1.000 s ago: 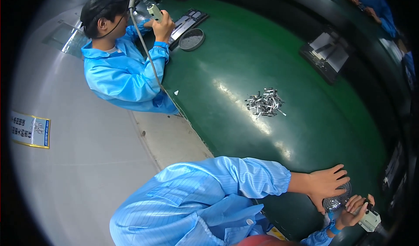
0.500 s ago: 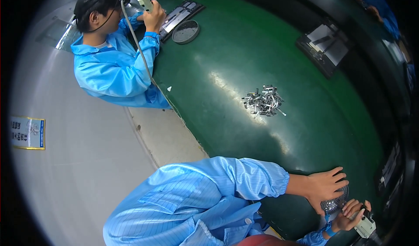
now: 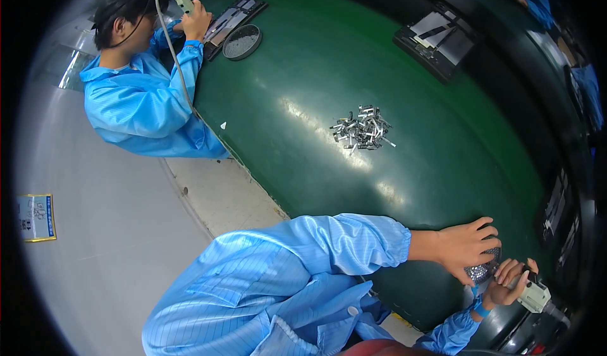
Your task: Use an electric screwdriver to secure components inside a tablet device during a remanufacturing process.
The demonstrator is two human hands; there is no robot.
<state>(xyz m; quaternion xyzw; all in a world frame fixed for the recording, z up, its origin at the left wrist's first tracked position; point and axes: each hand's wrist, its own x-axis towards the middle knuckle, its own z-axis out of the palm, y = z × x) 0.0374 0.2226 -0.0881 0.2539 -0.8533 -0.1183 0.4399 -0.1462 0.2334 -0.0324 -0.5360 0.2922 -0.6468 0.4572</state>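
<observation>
Lately the green desk (image 3: 442, 160) has slid left and upward in the view; that suggests the wearer's head turned, and the work in hand looks to be at the same stage. A co-worker in blue (image 3: 139, 106) sits at the far left edge, holding a pale tool of their own (image 3: 184, 2). Farther across the desk lies a dark flat case (image 3: 436, 67) with pale and black panels in it. A loose heap of small metal parts (image 3: 363, 129) sits mid-desk, well apart from both hands.

Near the right side, the left hand (image 3: 466, 247) stays over the near dish (image 3: 499, 261), its grip spread, fingers fanned; whether the fingertips press on what is inside, I cannot tell. The right hand (image 3: 509, 284) still has its grip wrapped around a pale power tool (image 3: 536, 296), just beside that dish; the tool's tip is hidden.

The near dish is round and partly covered; it appears to hold many tiny shiny bits (image 3: 479, 272). Beside the co-worker, a second round dish (image 3: 243, 57) holds tiny grey pieces. Smallest is a white scrap (image 3: 223, 125) near the desk's edge.
</observation>
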